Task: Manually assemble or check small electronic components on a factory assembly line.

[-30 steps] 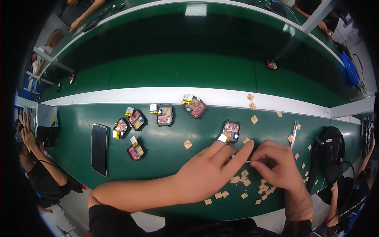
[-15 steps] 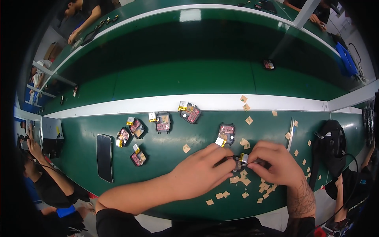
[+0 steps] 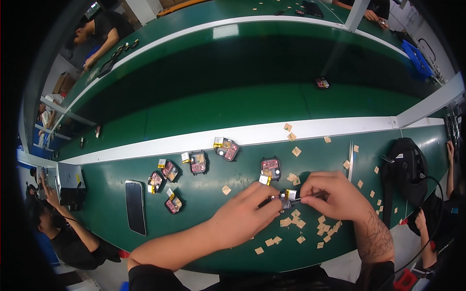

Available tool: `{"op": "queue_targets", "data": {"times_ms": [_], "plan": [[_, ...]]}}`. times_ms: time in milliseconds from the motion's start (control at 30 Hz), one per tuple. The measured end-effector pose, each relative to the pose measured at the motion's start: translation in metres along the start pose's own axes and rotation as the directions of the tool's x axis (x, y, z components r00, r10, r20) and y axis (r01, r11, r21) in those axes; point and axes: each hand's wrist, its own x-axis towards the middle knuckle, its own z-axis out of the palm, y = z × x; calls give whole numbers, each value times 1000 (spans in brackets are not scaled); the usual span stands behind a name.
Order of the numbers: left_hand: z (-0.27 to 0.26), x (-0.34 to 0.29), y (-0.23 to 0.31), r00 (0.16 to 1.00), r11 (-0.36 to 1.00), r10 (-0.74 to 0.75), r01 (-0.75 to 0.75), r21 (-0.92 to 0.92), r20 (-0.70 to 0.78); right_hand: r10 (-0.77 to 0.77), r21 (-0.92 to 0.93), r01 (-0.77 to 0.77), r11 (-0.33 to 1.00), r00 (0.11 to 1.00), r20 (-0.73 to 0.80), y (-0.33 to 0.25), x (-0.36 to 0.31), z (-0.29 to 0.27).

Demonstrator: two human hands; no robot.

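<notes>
Pinched in the fingers of my left hand (image 3: 248, 206) is a small dark device casing (image 3: 285, 202), partly hidden by the fingertips. A silver battery cell with yellow tape (image 3: 291, 194) sticks up at its far side. My right hand (image 3: 331, 196) is closed around a thin metal tool, apparently tweezers (image 3: 297, 199), whose tip reaches the casing beside the battery. Just beyond my left fingers lies another open casing (image 3: 270, 168) with a reddish circuit board and a battery hanging off it. Small tan square pieces (image 3: 285, 222) are scattered around my right hand.
Several similar opened casings (image 3: 198, 162) with batteries lie to the left, near a smartphone (image 3: 136, 207). A white ledge (image 3: 194, 143) crosses the green table (image 3: 204, 186). At the right rests a black bag (image 3: 407, 169). Other people work at the sides and far bench.
The whole view has shifted and tilted slightly. Both hands stay together at the casing; the battery there now shows more of its silver face, less yellow.
</notes>
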Motion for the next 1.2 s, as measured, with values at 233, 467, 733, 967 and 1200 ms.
{"op": "queue_targets", "data": {"times_ms": [233, 467, 733, 967, 1200], "plan": [[1, 1, 1, 999, 999, -23, 22, -24, -25, -2, 61, 4, 998, 1000, -20, 3, -1, -3], [4, 1, -1, 998, 1000, 2, -1, 22, -57, -177, -356, 160, 921, 984, -17, -6, -5, 5], [5, 1, -4, 998, 999, 41, -40, 33, -51, -294, -417, 290, 862, 954, 56, 6, -3, 12], [7, -1, -4, 998, 998, 36, -34, 45, -47, -132, -75, 133, 988, 991, 18, 5, 0, 13], [6, -2, -6, 995, 989, 98, -96, 116, -13, -135, -93, 144, 985, 986, 98, 4, -5, 0]]}}
